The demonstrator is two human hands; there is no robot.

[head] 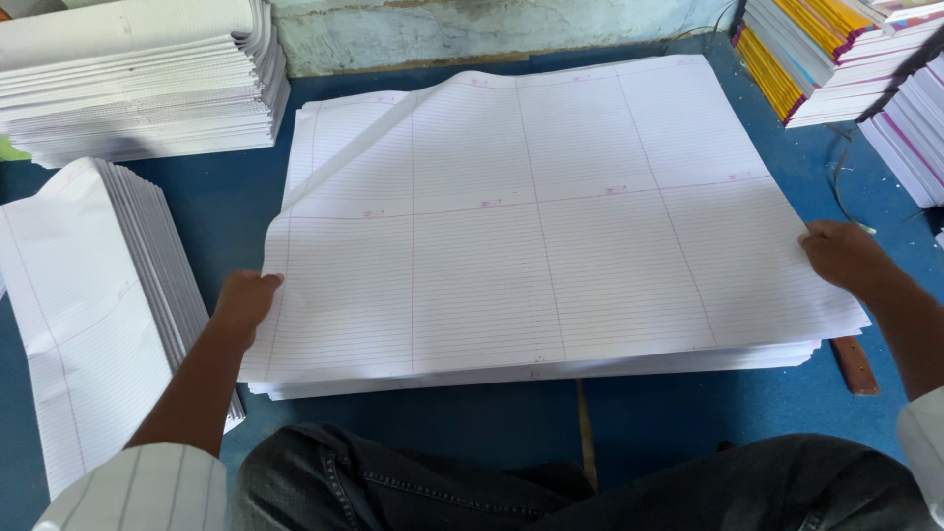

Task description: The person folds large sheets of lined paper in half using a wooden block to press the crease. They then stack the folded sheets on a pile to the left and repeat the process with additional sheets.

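Two hands grip a broad stack of ruled sheets

Two hands hold the big stack of ruled sheets (551,236) lying on the blue floor (226,206). The left hand (246,300) is closed on the stack's left edge; the right hand (844,256) clasps its right edge. Folded sheets (88,315) lie just to the left, bound notebooks (816,59) at far right.

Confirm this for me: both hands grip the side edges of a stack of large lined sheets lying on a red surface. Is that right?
Not quite. The head view shows the surface is blue, not red. The rest stands: the left hand and right hand grip the side edges of the stack of large lined sheets.
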